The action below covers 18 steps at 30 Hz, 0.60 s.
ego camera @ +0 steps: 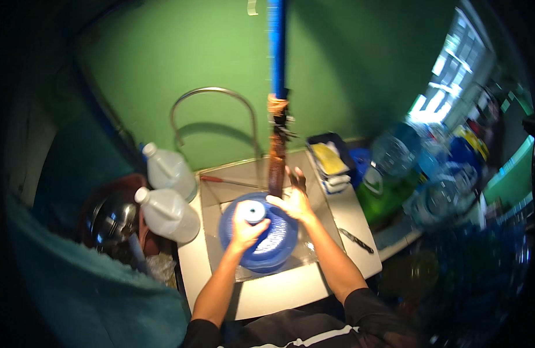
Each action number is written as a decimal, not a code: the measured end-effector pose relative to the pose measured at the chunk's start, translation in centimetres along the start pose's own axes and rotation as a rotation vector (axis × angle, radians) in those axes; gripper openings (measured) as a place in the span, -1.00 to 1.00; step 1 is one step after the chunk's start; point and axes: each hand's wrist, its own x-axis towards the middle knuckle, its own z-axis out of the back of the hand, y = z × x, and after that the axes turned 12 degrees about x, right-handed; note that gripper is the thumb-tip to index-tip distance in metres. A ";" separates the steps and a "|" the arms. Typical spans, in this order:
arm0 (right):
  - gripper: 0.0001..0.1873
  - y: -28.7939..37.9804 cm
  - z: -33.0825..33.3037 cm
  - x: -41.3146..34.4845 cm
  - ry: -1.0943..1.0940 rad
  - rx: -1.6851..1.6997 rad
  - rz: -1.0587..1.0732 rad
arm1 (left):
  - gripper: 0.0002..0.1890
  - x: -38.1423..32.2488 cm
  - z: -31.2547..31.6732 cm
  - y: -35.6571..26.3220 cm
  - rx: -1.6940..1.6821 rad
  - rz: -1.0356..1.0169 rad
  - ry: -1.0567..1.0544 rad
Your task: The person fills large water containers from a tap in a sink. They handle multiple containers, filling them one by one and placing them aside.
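My left hand (245, 228) grips a small white cylindrical thing (253, 212) with a dark spot at its centre, above a blue plastic basin (232, 256). My right hand (296, 200) is spread, its fingers raised, close to the lower end of a dark, wrapped upright pipe (276, 174); whether it touches the pipe cannot be told. Higher up, the pipe is blue. The basin stands in a tiled sink (313, 217). A curved metal faucet (213, 90) rises behind. A red-handled tool (212, 179) lies at the sink's back left.
Two translucent plastic jugs (169, 167) stand left of the sink, near a metal pot (113, 219). A black-handled knife (359, 242) lies on the right ledge. Behind it is a dark container with a yellow sponge (329, 158). Clear plastic bottles (396, 150) crowd the right side.
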 end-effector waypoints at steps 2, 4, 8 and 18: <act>0.14 -4.2 -1.4 1.6 0.439 0.470 -0.407 | -0.36 -0.6 -3.8 2.8 -0.036 0.017 -0.050; -0.03 -7.3 -2.8 1.6 0.543 0.380 -0.555 | -0.28 -1.2 -7.1 4.9 -0.100 0.056 -0.098; -0.27 -10.2 -3.1 -0.2 0.210 0.655 -0.763 | -0.22 -2.6 -10.2 5.9 0.030 0.186 -0.232; -0.49 6.6 -12.8 -5.2 0.295 0.320 0.450 | -0.14 1.7 19.8 -2.0 0.608 -0.226 -0.971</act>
